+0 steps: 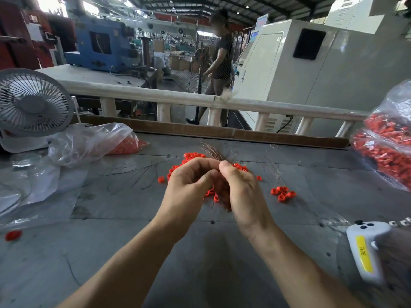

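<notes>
- The only writing I can read is "S013", printed on a yellow label (pixel 364 256) stuck along a white plastic controller (pixel 367 252) at the right edge of the tabletop (pixel 200 258). It has three dark buttons at its top.
- Both hands are closed. The left hand (pixel 189 185) has its fingers curled and pinches the wire bundle (pixel 211 151) near its top. The right hand (pixel 242 190) wraps the lower part of the bundle, thumb pointing up.
- The wire bundle is one tuft of thin, hair-fine brownish strands. It fans out above the point where the two hands meet, over the middle of the tabletop.
- The red rings (pixel 193 156) are small, smooth plastic loops, heaped right under and behind the hands. There are too many to count.
- A small cluster of rings (pixel 283 193) lies to the right of the hands, roughly six or seven, on fine wires.
- There are three stray single rings: one (pixel 161 179) left of the heap, one (pixel 258 178) right of it, and one (pixel 13 235) far off at the left edge.
- Two clear, crinkled plastic bags hold more red rings: the left bag (pixel 89 141) and the right bag (pixel 387 141).
- Loose dark wires (pixel 133 174) lie scattered on the tabletop, which is grey, scuffed and flat.
- One round white fan (pixel 33 102) with a slatted grille stands at the far left.
</notes>
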`<action>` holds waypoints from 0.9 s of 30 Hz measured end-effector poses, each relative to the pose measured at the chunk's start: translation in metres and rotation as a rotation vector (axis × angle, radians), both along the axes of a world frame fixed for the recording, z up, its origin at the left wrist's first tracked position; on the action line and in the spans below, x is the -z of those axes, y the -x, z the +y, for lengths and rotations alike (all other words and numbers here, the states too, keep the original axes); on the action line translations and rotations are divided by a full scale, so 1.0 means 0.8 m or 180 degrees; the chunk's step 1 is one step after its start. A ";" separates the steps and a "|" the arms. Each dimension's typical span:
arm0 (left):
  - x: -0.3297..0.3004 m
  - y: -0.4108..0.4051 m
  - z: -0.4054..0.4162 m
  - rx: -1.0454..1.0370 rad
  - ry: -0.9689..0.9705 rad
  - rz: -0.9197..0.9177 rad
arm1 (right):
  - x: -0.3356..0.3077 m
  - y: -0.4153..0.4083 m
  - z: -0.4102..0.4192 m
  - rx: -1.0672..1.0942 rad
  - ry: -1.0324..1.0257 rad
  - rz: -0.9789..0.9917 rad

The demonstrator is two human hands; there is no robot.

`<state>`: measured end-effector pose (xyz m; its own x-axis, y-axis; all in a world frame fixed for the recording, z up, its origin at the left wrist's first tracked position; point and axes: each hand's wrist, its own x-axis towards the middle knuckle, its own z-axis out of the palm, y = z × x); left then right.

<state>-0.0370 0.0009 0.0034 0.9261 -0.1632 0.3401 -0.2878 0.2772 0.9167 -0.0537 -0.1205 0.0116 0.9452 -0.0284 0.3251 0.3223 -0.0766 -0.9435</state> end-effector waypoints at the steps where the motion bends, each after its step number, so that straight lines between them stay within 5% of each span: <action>1: 0.001 -0.001 0.000 -0.0004 -0.0044 0.0004 | -0.001 0.001 -0.001 0.0036 0.0057 -0.0070; 11: -0.004 -0.002 0.005 0.0215 0.0215 0.0521 | -0.004 -0.002 0.000 0.0380 0.0893 -0.0519; 18: -0.004 -0.009 0.018 0.0525 0.0383 0.0853 | 0.001 -0.006 -0.018 -0.0260 0.1258 0.0040; 23: -0.002 -0.010 0.015 0.0450 0.0326 0.0879 | 0.000 0.001 -0.024 -0.0573 0.1046 0.0202; 27: 0.000 -0.011 0.016 0.0324 0.0324 0.0869 | 0.005 -0.002 -0.018 -0.0164 0.0749 0.0024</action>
<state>-0.0278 0.0137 0.0035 0.9662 -0.2375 0.1004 -0.0008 0.3865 0.9223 -0.0518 -0.1351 0.0074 0.9459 0.0955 0.3099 0.3243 -0.2783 -0.9041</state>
